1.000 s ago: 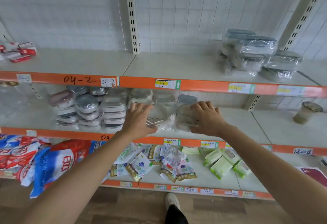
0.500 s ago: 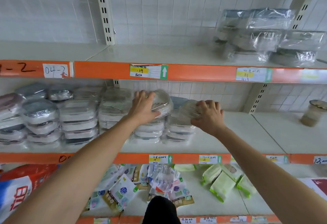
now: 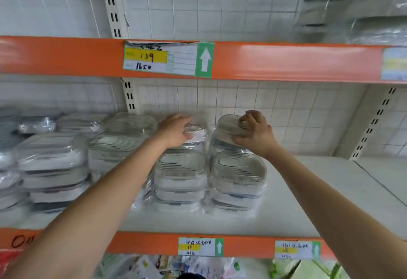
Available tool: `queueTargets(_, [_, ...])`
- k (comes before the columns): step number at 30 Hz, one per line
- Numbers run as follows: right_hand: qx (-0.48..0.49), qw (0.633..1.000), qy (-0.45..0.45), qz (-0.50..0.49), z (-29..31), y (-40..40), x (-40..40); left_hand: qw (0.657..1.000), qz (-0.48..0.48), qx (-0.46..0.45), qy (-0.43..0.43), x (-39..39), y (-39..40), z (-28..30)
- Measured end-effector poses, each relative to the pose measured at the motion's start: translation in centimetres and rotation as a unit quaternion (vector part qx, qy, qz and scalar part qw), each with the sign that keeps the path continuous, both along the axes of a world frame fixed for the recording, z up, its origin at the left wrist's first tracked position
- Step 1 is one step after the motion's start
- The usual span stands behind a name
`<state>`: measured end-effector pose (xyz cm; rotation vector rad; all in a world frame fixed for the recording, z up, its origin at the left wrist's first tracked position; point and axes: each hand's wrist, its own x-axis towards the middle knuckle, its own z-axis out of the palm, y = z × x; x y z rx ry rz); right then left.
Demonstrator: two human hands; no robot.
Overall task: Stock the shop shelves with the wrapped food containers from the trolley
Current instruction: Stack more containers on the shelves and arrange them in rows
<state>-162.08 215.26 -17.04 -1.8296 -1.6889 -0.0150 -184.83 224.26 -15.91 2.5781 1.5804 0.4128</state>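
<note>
White tiled wall behind orange-edged shelves. Middle shelf (image 3: 308, 192): left and centre filled with stacks of wrapped containers (image 3: 52, 164), right stretch bare, so judged well along there, room left. Trolley out of view; remaining stock unknown. Top shelf (image 3: 264, 60) holds a blurred wrapped pile (image 3: 356, 10) at far right. Two rear stacks are being topped. Left hand (image 3: 174, 131) lies over a wrapped box (image 3: 196, 129), fingers seemingly extended; blurred. Right hand (image 3: 253, 133) has fingers curled on a tilted box (image 3: 229, 129), not yet flat. Overhead shelf edge limits stack height. Price tags (image 3: 167, 58) on shelf edges.
</note>
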Motion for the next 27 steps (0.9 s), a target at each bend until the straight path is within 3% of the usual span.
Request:
queueTargets(2, [0.009, 0.999, 0.015, 0.031, -0.6, 0.2, -0.2, 1.0, 0.003, 0.011, 0.007, -0.4, -0.4, 0.0])
queueTargets(6, [-0.014, 0.996, -0.087, -0.013, -0.1, -0.2, -0.5, 0.998, -0.01, 0.054, 0.033, -1.1, -1.7, -0.1])
queueTargets(13, [-0.032, 0.977, -0.208, 0.018, 1.2, -4.9, -4.1, 0.99, -0.068, 0.118, -0.028, -2.6, -7.1, 0.5])
queueTargets(22, [-0.105, 0.965, -0.224, 0.084, 7.1, -16.0, -6.4, 0.982, -0.166, 0.025, 0.087, -3.5, -17.6, 6.9])
queueTargets(27, [-0.12, 0.969, -0.207, 0.066, 14.1, -22.6, -6.7, 0.982, -0.181, 0.024, 0.054, -4.3, -23.5, 13.6])
